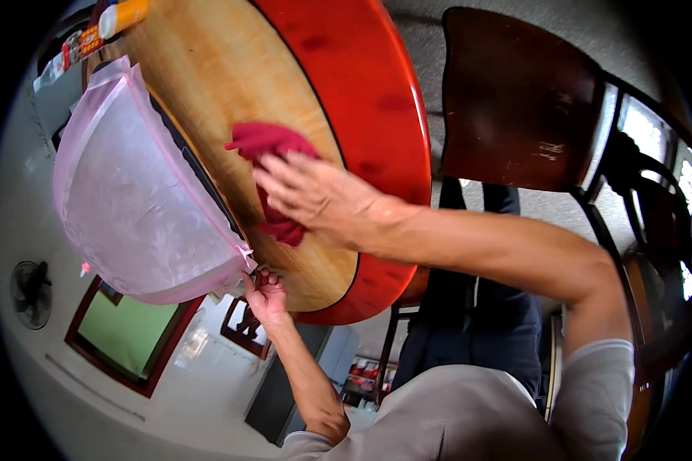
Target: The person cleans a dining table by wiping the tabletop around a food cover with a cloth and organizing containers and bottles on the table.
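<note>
My right hand [308, 193], blurred, lies over a crumpled red cloth [274, 138] on the wood-patterned top [207, 69] of a round table. Its fingers press the cloth down against the surface. My left hand [267, 297] is at the table's left side, palm up with curled fingers. It is at the lower corner of a pink mesh food cover [144, 190]; whether it grips that corner is not clear. Under the cover, a dark edge [199, 173] shows just above the tabletop.
A glossy red rim [380, 115] borders the table. An orange container [124, 17] and a plastic bottle [51, 74] are beyond the cover. A dark wooden chair [519, 104] stands close on the right. Another chair [245, 328] is by the left wall.
</note>
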### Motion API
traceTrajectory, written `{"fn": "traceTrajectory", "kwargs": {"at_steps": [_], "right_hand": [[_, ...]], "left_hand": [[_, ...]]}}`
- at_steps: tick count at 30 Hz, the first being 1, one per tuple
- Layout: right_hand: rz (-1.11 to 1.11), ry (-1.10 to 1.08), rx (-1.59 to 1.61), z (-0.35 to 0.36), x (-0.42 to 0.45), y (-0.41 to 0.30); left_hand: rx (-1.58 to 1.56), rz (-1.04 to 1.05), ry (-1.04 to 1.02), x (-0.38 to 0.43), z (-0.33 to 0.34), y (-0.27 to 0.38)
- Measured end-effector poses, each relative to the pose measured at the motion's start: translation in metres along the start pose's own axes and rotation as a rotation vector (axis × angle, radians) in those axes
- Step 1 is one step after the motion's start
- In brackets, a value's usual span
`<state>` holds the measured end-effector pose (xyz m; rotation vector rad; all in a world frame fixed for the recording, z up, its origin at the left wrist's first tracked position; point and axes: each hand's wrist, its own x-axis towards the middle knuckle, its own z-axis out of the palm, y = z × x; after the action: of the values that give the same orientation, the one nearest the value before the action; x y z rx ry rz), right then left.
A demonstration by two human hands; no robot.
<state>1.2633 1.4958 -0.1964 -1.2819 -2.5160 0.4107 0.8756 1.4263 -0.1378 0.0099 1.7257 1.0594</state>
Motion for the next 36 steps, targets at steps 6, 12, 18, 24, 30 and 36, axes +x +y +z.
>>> {"fn": "traceTrajectory", "kwargs": {"at_steps": [6,12,18,24,30,36], "right_hand": [[0.127,-0.179,-0.143,-0.053,-0.043,0.045],[-0.073,-0.060,-0.025,-0.012,-0.111,-0.031],[-0.158,-0.029,0.092,0.003,-0.110,-0.081],[-0.141,-0.122,0.030,0.013,-0.069,-0.083],[-0.118,-0.230,-0.053,0.015,0.009,-0.104],[-0.152,-0.170,0.079,0.083,0.087,-0.132]], "left_hand": [[0.075,0.138,0.340,-0.011,0.027,-0.010],[0.170,0.271,0.429,-0.014,0.055,-0.026],[0.226,0.259,0.422,-0.008,0.031,-0.004],[0.239,0.271,0.452,-0.016,0.068,-0.036],[0.199,0.226,0.397,-0.019,0.061,-0.027],[0.096,0.120,0.299,-0.006,0.044,-0.029]]}}
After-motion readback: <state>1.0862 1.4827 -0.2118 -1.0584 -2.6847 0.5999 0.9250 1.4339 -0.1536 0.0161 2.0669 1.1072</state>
